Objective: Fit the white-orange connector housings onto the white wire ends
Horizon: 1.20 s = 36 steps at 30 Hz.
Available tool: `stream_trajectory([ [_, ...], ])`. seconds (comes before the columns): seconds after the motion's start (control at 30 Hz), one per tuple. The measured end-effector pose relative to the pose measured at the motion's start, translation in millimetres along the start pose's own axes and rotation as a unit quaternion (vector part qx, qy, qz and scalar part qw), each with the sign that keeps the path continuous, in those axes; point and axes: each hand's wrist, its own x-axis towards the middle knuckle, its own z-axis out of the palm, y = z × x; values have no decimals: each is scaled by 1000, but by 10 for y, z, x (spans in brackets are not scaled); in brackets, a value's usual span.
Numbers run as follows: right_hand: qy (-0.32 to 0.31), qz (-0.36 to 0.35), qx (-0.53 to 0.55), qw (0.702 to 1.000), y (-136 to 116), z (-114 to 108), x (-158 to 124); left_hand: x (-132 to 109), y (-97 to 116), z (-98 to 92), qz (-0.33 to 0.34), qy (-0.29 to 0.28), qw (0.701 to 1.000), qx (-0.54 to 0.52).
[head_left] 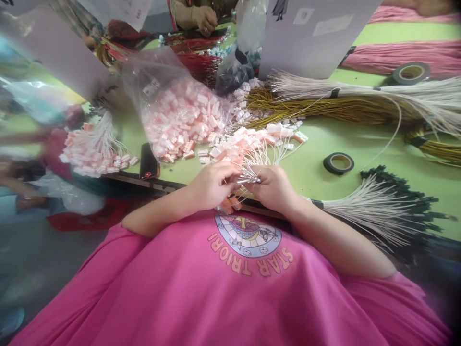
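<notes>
My left hand (212, 185) and my right hand (275, 187) are close together at the table's near edge. My right hand is closed round a bunch of white wires (252, 175) whose metal tips point toward my left hand. The fingers of my left hand are pinched at those tips; what they hold is too small to make out. Pink connectors (239, 144) lie on the table just beyond both hands, with white wires running from them. A few orange connectors (228, 204) hang below my left hand.
A clear bag of pink connectors (183, 115) lies beyond my hands, with a phone (149, 161) at its left. Black tape (338, 163), white wires (370, 204) with dark ends and yellow wires (324, 106) are at right. Another person's hand (205, 20) is across the table.
</notes>
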Motion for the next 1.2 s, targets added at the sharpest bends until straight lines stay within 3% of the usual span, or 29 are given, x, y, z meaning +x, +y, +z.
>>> stream_trajectory([
  [0.3,-48,-17,21,998,-35,-59,26,-56,-1,-70,73,-19,997,16],
  [0.43,-62,2,41,997,-33,-68,31,-52,10,-77,72,-16,997,35],
  [0.67,-113,-35,76,990,-31,-94,37,-55,53,-310,90,-94,991,33],
  [0.77,-78,-63,55,993,26,-107,69,-59,-176,-426,74,-87,992,54],
  [0.83,-20,-55,49,997,64,-112,87,-49,-461,-476,12,-18,995,102],
  [0.9,20,-16,71,997,85,-114,97,-31,-791,-487,-65,69,978,185],
  [0.93,20,9,91,996,87,-114,99,-20,-948,-476,-84,59,971,217],
  [1.03,-14,55,149,987,71,-114,110,7,-1293,-391,-50,-39,961,268],
  [1.2,-31,61,146,987,40,-106,134,30,-1481,-290,-8,-109,954,281],
])
